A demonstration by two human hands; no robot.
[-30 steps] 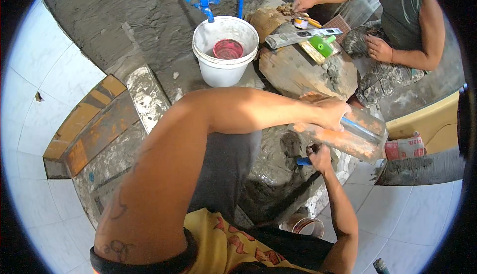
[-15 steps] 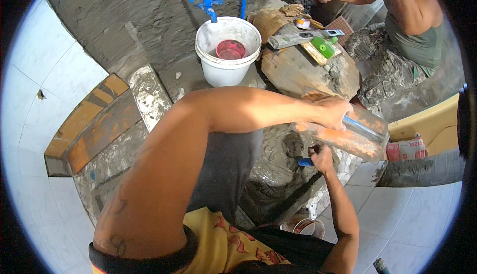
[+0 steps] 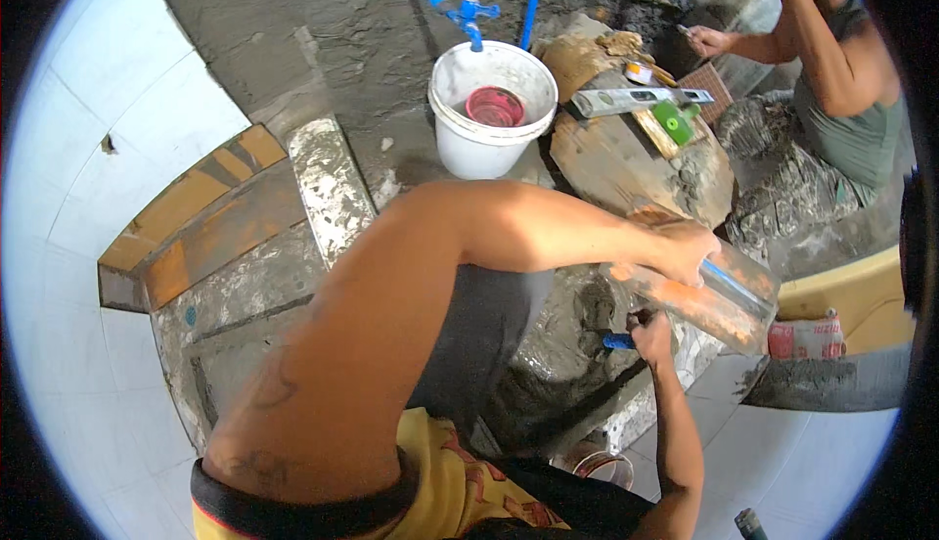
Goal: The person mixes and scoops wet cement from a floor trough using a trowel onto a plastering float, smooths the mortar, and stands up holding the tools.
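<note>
My left arm reaches across the view, and my left hand (image 3: 688,250) is closed round a rectangular plastering trowel (image 3: 675,293) with orange-brown stains and a pale blue strip along its back. It is held tilted above the right edge of a heap of wet grey mortar (image 3: 558,344). Just below it, my right hand (image 3: 653,337) is closed on a blue-handled tool (image 3: 618,341); its working end cannot be made out. Part of the mortar lies hidden behind my left forearm and dark-clothed leg.
A white bucket (image 3: 495,149) holding a red tub (image 3: 495,107) stands beneath a blue tap (image 3: 469,12). On a stained board (image 3: 636,173) lie a spirit level (image 3: 636,100) and a green bottle (image 3: 673,123). A co-worker (image 3: 851,100) crouches at right. A clear container (image 3: 604,468) sits near my right forearm.
The whole view has shifted, so the scene appears further right and lower. Both my hands keep their holds close together. The co-worker's tool hand has come down from the wall slightly.
</note>
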